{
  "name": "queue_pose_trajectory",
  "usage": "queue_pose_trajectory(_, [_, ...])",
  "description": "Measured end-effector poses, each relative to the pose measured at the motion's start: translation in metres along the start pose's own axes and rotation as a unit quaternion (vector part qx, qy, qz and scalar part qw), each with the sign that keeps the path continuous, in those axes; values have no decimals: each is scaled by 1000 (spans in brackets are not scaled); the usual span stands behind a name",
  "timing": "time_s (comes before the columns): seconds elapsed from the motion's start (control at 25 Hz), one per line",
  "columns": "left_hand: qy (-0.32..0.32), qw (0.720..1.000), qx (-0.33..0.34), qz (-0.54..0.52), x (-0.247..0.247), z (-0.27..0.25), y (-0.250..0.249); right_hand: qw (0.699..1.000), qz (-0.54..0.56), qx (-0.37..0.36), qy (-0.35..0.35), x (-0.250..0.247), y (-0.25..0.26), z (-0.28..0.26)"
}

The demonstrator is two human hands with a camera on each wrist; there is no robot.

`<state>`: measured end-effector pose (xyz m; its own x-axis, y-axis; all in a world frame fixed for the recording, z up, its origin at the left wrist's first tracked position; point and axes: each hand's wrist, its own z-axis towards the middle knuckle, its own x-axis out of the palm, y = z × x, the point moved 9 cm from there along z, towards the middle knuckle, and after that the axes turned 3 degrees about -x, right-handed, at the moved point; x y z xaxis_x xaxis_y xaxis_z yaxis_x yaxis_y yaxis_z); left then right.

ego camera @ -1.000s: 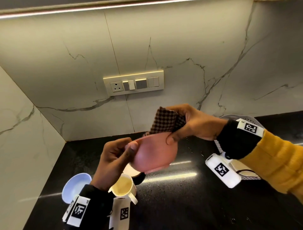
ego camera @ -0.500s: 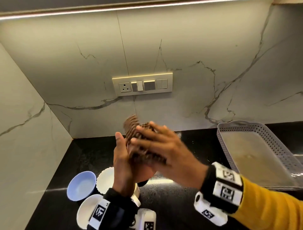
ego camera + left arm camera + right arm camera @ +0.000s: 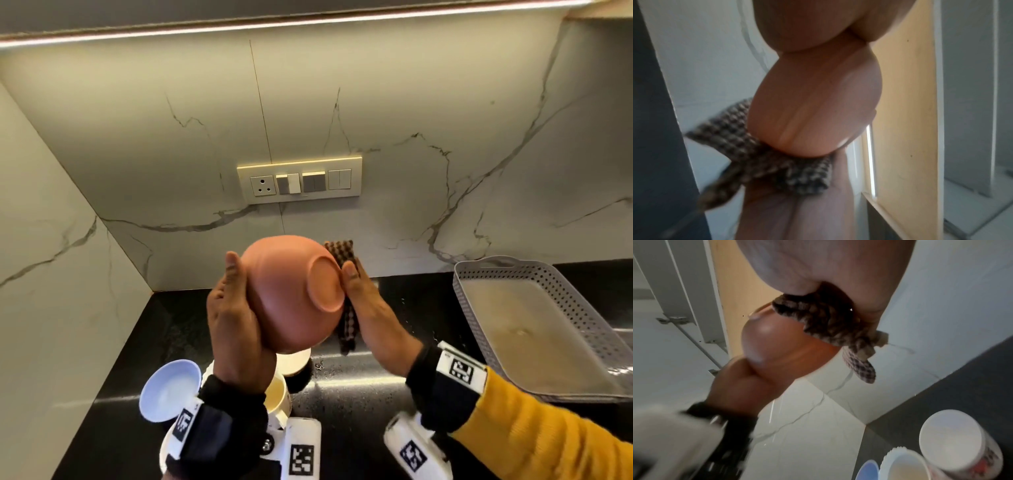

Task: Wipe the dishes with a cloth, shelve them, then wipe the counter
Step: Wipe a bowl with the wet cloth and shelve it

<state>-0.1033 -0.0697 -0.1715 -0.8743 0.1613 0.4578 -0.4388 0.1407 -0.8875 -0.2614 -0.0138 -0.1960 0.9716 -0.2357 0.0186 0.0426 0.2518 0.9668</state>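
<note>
Bowl [image 3: 287, 294]: smooth, faintly sheened plastic. Cloth [image 3: 344, 253]: coarse woven fabric, matt. Desk [image 3: 359, 387]: polished black stone, glossy, speckled. Tray [image 3: 579, 308]: perforated grey plastic, matt. Wall [image 3: 411, 102]: smooth veined marble-look slab

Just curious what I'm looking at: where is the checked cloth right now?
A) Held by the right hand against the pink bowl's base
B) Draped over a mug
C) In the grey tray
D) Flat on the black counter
A: the right hand holds the checked cloth against the base of the pink bowl, which the left hand holds up.
</note>
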Motion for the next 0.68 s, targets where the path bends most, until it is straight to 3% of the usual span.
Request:
queue_pose_trajectory(0.12, [-56,996,-25,-59,-8,3,5,999,26,-28,-15,16,-6,-20])
queue_pose_trajectory(0.24, [-104,988,-59,-93,-11,0,15,982,-135,-131,-27,24,17,-31])
queue_pose_trajectory(0.4, [-105,989,-75,-66,-6,-1,16,889,-379,-258,2,39,50,-40])
queue_pose_trajectory(0.6, [4,993,-111,-39,17,-11,24,769,-553,-301,107,57,66,-30])
queue_pose_trajectory(0.68, [34,996,-77,-8,29,-17,23,776,-542,-294,137,52,70,-16])
